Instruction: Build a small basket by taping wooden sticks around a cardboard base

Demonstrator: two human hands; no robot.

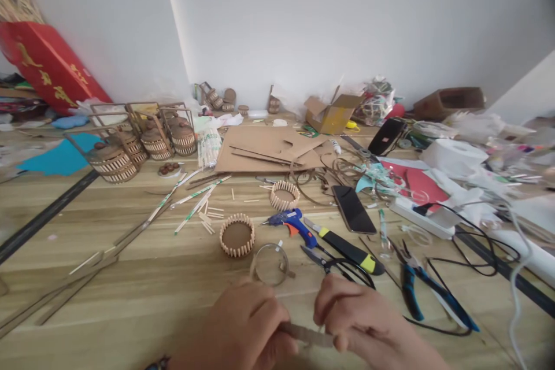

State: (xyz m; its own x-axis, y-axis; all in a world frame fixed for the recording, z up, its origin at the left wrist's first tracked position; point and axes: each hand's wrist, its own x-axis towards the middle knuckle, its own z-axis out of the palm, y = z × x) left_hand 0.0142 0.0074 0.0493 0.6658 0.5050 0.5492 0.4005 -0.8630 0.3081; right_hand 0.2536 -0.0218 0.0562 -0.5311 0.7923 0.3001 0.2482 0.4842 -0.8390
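Observation:
My left hand [247,324] is closed around one end of a narrow grey-brown strip [307,334] low in the view. The strip's other end is pinched between the thumb and fingers of my right hand [362,318]. Just beyond my hands lies a loose hoop of thin strip [272,265]. Left of the hoop stands a round brown base ringed with short wooden sticks [237,235]. A second stick ring [285,195] sits farther back. A blue glue gun [292,222] lies on its side, and black-handled scissors [342,266] are close to my right hand.
A yellow-black utility knife [353,248], a phone [354,209], blue-black pliers [418,280] and a white power strip [422,217] with cables occupy the right. Cardboard sheets [247,150] lie behind. Several small lidded baskets [113,162] stand at left, with long strips [65,286] nearer me.

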